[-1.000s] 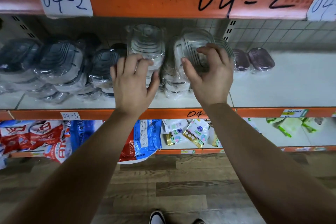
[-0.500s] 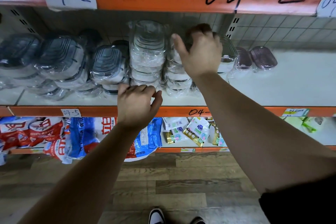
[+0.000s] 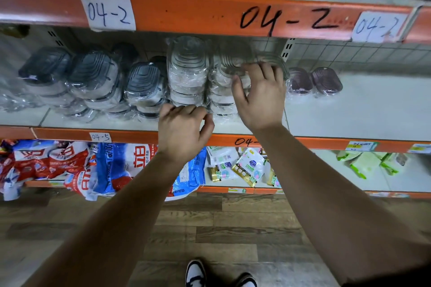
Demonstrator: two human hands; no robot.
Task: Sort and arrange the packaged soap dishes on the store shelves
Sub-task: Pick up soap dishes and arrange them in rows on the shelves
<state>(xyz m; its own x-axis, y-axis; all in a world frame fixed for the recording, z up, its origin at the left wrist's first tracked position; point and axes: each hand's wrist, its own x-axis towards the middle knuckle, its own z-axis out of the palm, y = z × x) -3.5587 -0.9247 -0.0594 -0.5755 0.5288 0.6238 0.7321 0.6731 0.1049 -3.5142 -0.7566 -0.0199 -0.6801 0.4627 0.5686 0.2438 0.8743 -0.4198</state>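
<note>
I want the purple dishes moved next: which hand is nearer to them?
Right. The right hand rests on the clear stack just left of the purple dishes; the left hand is farther left, by the shelf's front edge.

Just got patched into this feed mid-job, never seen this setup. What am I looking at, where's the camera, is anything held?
No machine here: a person works bare-handed, and the single camera sits on their head, looking down past both arms. The shelf holds wrapped soap dishes: dark stacks on the left, clear stacks in the middle, two purple dishes on the right. The right hand lies on the top clear dish; the left hand, fingers curled, is at the foot of the neighbouring clear stack. Blur hides whether either grips.
</note>
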